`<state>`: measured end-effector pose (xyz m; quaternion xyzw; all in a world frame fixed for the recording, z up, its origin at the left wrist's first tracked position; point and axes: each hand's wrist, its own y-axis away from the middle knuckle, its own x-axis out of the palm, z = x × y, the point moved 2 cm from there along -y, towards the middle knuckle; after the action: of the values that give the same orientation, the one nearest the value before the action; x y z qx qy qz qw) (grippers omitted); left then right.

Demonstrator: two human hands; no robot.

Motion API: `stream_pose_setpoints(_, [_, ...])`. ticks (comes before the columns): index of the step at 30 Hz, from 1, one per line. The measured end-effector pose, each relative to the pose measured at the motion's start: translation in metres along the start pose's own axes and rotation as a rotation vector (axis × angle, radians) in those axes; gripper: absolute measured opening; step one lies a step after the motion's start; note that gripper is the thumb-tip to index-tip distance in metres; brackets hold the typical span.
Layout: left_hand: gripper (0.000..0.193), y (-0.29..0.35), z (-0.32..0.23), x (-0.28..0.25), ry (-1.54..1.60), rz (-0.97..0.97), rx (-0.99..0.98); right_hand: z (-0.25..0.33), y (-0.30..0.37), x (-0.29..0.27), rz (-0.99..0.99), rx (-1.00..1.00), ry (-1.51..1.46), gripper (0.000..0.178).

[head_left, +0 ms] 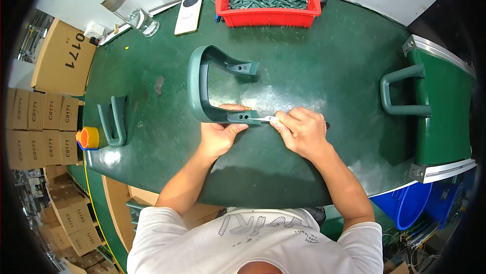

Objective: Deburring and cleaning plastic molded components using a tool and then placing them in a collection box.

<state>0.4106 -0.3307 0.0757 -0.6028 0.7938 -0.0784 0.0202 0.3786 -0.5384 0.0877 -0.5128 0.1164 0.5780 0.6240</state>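
My left hand [217,140] grips the lower arm of a dark green U-shaped plastic handle [194,86]. The handle's curved side faces left, and its two flat ends with small holes face right. My right hand [305,131] is closed on a slim, pale tool [268,118] that looks like a small blade, most of it hidden by the fingers. Its thin tip touches, or nearly touches, the end of the lower arm, just right of the holes. The upper arm of the handle stands free of both hands.
Another green U-shaped handle [119,122] lies at left beside an orange tape roll [91,137]. A third [387,91] rests by the green conveyor belt [445,107]. Along the back are a glass bottle [136,18], a phone [189,15] and a red bin [268,19] of small green pieces.
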Motion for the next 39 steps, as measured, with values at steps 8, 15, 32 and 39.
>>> stream_pose_setpoints(8, [0.035, -0.002, 0.006, -0.003, 0.035, 0.011, -0.033, 0.001, -0.002, 0.000, 0.023, 0.007, -0.002, 0.016])
stream_pose_setpoints(15, [0.036, -0.001, 0.001, 0.001, 0.018, 0.008, -0.048, -0.002, -0.003, 0.001, 0.011, 0.036, -0.017, 0.017])
stream_pose_setpoints(32, [0.042, -0.004, -0.001, -0.007, 0.271, 0.023, 0.046, 0.011, -0.003, -0.023, -0.037, 0.038, -0.444, 0.022])
stream_pose_setpoints(39, [0.046, -0.004, 0.001, -0.012, 0.223, 0.107, 0.270, 0.016, 0.001, -0.026, 0.110, 0.083, -0.482, 0.021])
